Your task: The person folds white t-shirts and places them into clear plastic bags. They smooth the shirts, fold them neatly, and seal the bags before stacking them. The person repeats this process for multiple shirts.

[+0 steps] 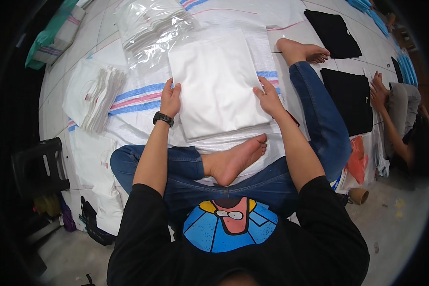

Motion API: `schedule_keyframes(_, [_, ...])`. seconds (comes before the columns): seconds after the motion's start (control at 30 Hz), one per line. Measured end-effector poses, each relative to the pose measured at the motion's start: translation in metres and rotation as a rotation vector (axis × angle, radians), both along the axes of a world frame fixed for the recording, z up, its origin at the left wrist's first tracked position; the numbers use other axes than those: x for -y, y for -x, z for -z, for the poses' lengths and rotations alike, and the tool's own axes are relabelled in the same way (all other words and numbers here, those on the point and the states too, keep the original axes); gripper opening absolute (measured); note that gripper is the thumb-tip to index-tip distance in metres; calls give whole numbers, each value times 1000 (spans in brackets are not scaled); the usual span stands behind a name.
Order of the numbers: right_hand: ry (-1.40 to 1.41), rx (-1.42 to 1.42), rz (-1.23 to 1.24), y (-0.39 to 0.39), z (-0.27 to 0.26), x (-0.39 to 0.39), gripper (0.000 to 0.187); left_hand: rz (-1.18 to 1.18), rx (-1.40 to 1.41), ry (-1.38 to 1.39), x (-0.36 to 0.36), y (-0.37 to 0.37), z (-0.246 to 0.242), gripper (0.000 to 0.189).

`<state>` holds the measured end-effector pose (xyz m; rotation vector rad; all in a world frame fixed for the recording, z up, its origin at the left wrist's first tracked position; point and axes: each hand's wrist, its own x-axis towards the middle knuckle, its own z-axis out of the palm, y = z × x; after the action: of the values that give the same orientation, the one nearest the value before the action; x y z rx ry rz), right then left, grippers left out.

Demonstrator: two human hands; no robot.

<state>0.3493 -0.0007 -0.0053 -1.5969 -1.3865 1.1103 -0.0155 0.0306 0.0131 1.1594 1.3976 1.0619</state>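
Observation:
A folded white garment (pixel 218 89) lies flat before me, over a white woven plastic sheet (pixel 139 98) with blue and pink stripes. My left hand (pixel 171 97) grips the garment's left edge, thumb on top; a dark watch is on that wrist. My right hand (pixel 269 96) grips the right edge the same way, its fingers partly hidden. Beyond the garment, to the left, folded white garments (pixel 150 25) are stacked with clear plastic film (pixel 153 46) around them. Another pile of folded white garments (pixel 102 96) leans left of my left hand.
Folded black garments (pixel 348 100) lie at the right, beside a seated person's hand and foot. A red plastic bag (pixel 356 159) is nearer me. A black plastic stool (pixel 39 168) stands at the left; a green-wrapped bundle (pixel 53 35) is at the upper left.

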Motion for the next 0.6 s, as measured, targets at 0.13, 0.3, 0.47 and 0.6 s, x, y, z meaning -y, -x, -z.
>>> schedule_keyframes(0.13, [-14,72,-19,-4,-2,5,47,10,-161,-13,4,4,9,47])
schedule_keyframes(0.3, [125,207,-5,-5,1,4,50,-11,-622,156,38,-6,6,53])
schedule_keyframes(0.47, [38,343,45,7,-5,6,47,8,-676,28,66,-15,-4,46])
schedule_keyframes(0.6, [108,324,-7,12,-20,8,51,-1,-650,115,77,-14,-3,45])
